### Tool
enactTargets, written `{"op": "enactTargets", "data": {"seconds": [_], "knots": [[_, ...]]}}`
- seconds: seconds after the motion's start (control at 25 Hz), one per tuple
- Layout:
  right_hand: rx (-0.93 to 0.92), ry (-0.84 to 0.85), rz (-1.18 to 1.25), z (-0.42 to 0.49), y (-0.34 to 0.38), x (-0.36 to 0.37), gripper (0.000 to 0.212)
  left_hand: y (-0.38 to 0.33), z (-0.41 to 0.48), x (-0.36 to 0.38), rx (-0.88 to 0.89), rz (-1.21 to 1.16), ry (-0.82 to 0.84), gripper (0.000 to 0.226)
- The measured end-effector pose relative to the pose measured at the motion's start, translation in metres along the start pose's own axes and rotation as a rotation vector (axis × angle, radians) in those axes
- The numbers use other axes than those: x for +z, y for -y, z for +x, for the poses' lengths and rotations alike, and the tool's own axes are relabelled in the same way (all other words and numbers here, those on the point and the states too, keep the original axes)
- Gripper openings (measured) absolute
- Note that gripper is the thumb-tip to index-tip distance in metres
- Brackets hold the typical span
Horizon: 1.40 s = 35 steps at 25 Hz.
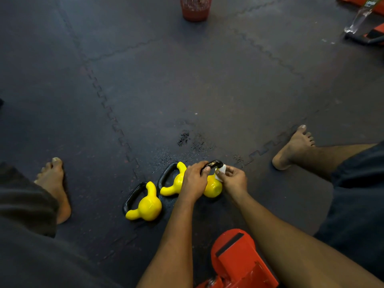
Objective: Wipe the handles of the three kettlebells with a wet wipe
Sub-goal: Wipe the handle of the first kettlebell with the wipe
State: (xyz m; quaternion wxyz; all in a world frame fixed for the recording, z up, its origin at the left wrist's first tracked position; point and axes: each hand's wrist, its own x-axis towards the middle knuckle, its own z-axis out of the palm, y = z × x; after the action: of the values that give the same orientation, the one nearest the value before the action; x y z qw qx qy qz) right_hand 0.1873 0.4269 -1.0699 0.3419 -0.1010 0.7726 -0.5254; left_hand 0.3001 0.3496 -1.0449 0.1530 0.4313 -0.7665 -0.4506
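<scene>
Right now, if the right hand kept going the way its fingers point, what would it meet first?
Probably the black handle of the rightmost kettlebell; the wet wipe that the right hand pinches seems to touch it.

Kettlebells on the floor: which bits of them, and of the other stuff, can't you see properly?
- Head view: the handle of the right kettlebell is mostly covered by the left hand, and by the wet wipe in the right hand.
- Head view: the middle kettlebell has its right side behind the left hand.
- Head view: the red basket is cut off by the top edge.
- Head view: the clear bottle is cut off by the top edge, and its label is blurred.
</scene>
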Motion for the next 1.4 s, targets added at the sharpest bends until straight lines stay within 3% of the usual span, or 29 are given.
{"op": "enactTargets", "data": {"seconds": [0.12,0.32,0.4,0.6,0.72,0.8,1.0,1.12,1.28,1.4], "knots": [[-0.013,-0.193,-0.211,0.002,-0.002,0.009,0.024,-0.004,0.000,0.000,-0.007,0.013,0.058,0.032],[0.079,-0.346,-0.208,0.003,-0.003,0.020,0.026,-0.011,-0.005,0.000,-0.097,-0.098,0.017,0.021],[0.106,-0.246,-0.083,0.007,-0.004,0.018,0.023,-0.011,-0.010,0.002,-0.102,-0.081,-0.046,0.017],[0.211,0.223,0.234,0.014,0.001,-0.003,0.021,-0.005,-0.010,-0.004,-0.100,-0.037,-0.025,0.020],[0.227,0.279,0.262,0.019,-0.002,-0.009,0.020,-0.005,-0.006,-0.007,-0.129,-0.016,0.023,0.019],[0.185,0.170,0.201,0.017,-0.002,0.000,0.025,-0.007,-0.004,-0.007,-0.128,0.002,0.040,0.018],[0.108,-0.365,-0.094,0.004,0.007,0.029,0.025,-0.014,-0.011,0.001,-0.055,0.031,0.028,0.018],[0.010,-0.444,-0.071,0.000,0.013,0.031,0.032,-0.015,-0.013,0.004,-0.013,0.045,0.021,0.019],[-0.069,-0.266,-0.136,0.003,0.001,0.019,0.024,-0.013,-0.008,0.002,-0.001,0.060,0.019,0.023],[0.079,0.044,0.093,0.015,0.000,0.006,0.022,-0.011,-0.010,-0.001,0.011,0.058,0.034,0.025]]}}
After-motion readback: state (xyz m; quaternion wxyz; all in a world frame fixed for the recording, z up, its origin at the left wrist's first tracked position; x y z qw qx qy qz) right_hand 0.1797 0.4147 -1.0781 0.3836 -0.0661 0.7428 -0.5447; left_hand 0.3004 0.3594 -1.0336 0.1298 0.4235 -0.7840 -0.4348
